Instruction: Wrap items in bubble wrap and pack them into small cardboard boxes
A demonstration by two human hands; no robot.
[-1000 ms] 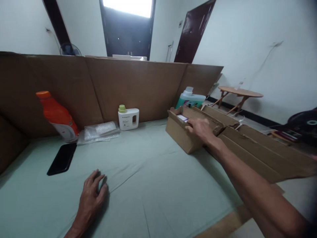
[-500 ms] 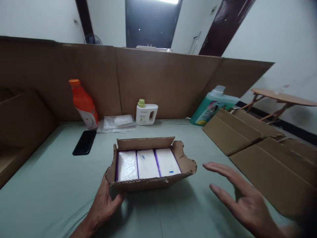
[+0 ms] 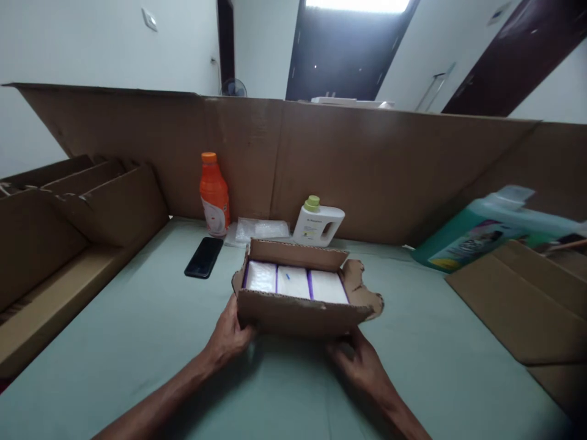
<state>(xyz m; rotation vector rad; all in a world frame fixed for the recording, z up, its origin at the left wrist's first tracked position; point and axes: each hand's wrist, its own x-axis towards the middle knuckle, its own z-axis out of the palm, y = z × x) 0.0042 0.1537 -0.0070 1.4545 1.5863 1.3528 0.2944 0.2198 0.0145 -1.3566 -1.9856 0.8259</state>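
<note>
An open cardboard box (image 3: 293, 315) sits on the green cloth (image 3: 413, 360) in front of me. Inside it lie three white packs (image 3: 293, 282) with purple edges, side by side. My left hand (image 3: 229, 336) grips the box's near left corner. At the near right corner, my right hand (image 3: 355, 360) holds the box from below its front wall. The box's flaps are torn and ragged.
Behind the box stand an orange bottle (image 3: 213, 195), a clear plastic bag (image 3: 261, 230) and a white jug with a green cap (image 3: 317, 222). A black phone (image 3: 204, 257) lies to the left. A teal jug (image 3: 486, 229) leans at the right beside flat cardboard (image 3: 527, 299). Cardboard walls (image 3: 367, 171) ring the cloth.
The box came from the right side to in front of me. My right hand, open in the air half a second ago, now holds the box's near right corner. The view swung right.
</note>
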